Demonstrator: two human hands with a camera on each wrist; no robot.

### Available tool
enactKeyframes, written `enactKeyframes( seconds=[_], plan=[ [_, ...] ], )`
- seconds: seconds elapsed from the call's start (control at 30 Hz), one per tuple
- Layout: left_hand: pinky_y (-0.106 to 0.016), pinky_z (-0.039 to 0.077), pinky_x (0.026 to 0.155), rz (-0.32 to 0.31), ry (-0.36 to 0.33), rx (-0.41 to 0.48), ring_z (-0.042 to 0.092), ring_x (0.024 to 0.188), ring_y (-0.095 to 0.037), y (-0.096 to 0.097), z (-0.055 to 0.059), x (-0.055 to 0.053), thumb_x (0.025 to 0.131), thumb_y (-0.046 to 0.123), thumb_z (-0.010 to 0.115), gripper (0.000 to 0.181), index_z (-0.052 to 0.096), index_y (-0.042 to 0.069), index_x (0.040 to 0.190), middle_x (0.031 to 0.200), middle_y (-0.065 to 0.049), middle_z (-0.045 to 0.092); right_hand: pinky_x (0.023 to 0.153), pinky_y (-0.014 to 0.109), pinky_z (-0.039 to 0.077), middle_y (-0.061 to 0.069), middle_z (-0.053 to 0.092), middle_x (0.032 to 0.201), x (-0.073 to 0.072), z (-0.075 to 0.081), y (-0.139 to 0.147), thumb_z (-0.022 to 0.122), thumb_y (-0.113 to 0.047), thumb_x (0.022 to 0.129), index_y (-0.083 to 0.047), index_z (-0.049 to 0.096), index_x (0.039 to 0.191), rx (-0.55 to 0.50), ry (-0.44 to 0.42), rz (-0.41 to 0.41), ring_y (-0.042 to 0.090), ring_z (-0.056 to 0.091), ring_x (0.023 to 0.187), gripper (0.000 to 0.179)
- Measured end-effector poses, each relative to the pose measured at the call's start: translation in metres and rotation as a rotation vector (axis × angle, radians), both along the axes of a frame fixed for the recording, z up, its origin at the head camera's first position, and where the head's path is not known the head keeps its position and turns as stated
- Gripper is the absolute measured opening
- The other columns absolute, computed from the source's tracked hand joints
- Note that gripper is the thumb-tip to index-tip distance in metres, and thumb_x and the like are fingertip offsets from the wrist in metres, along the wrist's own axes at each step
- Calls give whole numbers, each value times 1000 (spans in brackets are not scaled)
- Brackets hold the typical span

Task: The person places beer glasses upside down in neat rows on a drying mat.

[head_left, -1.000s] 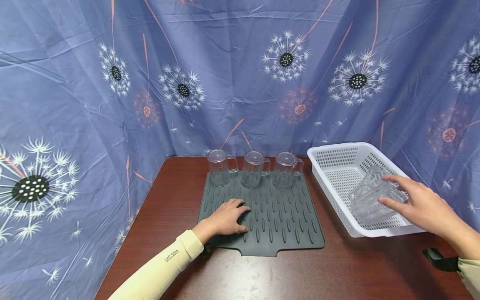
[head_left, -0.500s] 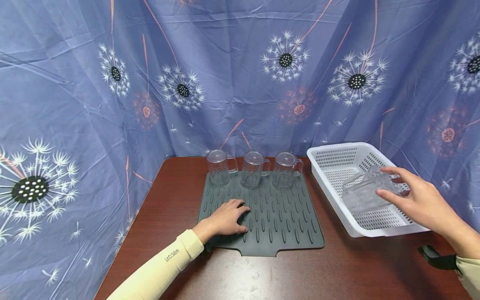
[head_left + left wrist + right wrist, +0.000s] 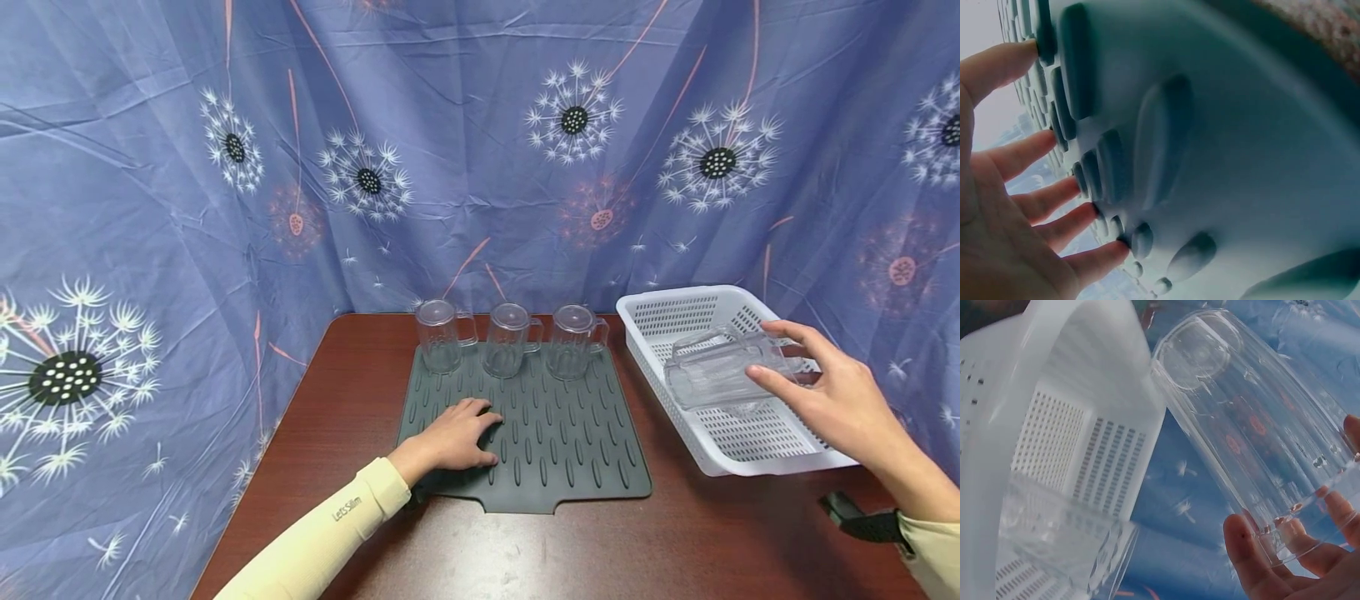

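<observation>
My right hand (image 3: 840, 396) grips a clear mug (image 3: 712, 375) near one end, thumb on one side and fingers on the other. The mug lies nearly sideways above the white basket (image 3: 675, 408). In the right wrist view another clear glass piece (image 3: 1060, 537) sits low in the basket; its full shape is hard to make out. My left hand (image 3: 453, 435) rests on the dark grey drying mat (image 3: 555, 450), its fingers spread and fingertips touching the ridges (image 3: 1163, 140). Along the mat's far edge stand three clear mugs upside down: left (image 3: 441, 337), middle (image 3: 506, 342) and right (image 3: 570, 343), handles to the right.
The brown table (image 3: 360, 367) extends around the mat, with the basket standing at its right. A blue dandelion-print curtain (image 3: 465, 150) hangs directly behind and at the sides. A black strap (image 3: 862, 521) is on my right wrist.
My right hand has taken hold of the mug in the basket, lifting it and shifting it leftward. My left hand and the three mugs on the mat have stayed put.
</observation>
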State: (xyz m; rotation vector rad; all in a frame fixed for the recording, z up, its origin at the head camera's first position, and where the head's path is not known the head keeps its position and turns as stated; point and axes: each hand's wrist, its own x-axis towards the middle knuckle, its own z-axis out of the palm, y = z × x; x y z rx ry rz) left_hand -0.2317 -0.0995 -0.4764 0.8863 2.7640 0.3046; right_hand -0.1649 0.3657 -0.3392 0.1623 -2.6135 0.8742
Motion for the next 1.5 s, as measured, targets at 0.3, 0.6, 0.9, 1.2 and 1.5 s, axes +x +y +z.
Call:
enactKeyframes(
  seconds=[0.3, 0.6, 0.9, 1.2, 1.5],
  plan=[
    [-52, 32, 117, 3, -3, -6, 34, 147, -30, 2, 3, 1, 91, 47, 71, 65, 53, 20, 147, 158, -11, 40, 73, 0, 42, -27, 55, 123, 2, -5, -19, 80, -18, 88, -23, 55, 143, -103, 56, 47, -17, 52, 102, 60],
    [-53, 32, 117, 9, -10, -6, 34, 147, -30, 3, 4, 1, 91, 46, 72, 65, 53, 19, 147, 158, -11, 39, 77, 2, 44, -16, 57, 129, 4, -11, -40, 76, -11, 91, -17, 54, 143, -178, 66, 106, -10, 55, 106, 57],
    [-53, 31, 117, 12, -13, -8, 34, 147, -30, 4, 3, 1, 91, 46, 71, 64, 53, 20, 147, 158, -11, 39, 80, 1, 42, -20, 53, 130, 4, -20, -56, 75, -14, 91, -14, 54, 142, -205, 20, 82, -13, 50, 109, 55],
    [-53, 32, 116, 10, -11, -2, 35, 147, -31, 3, 3, 1, 91, 46, 72, 65, 54, 19, 147, 157, -12, 40, 81, 3, 43, -14, 56, 132, 5, -26, -74, 74, -16, 93, -15, 56, 140, -242, 2, 110, -11, 52, 111, 50],
    [-53, 32, 117, 17, -9, -2, 35, 147, -30, 3, 3, 2, 91, 46, 72, 63, 54, 20, 146, 157, -12, 40, 78, 8, 47, -18, 56, 127, 5, -31, -89, 72, -21, 95, -15, 55, 141, -268, -38, 119, -14, 52, 107, 50]
  ],
)
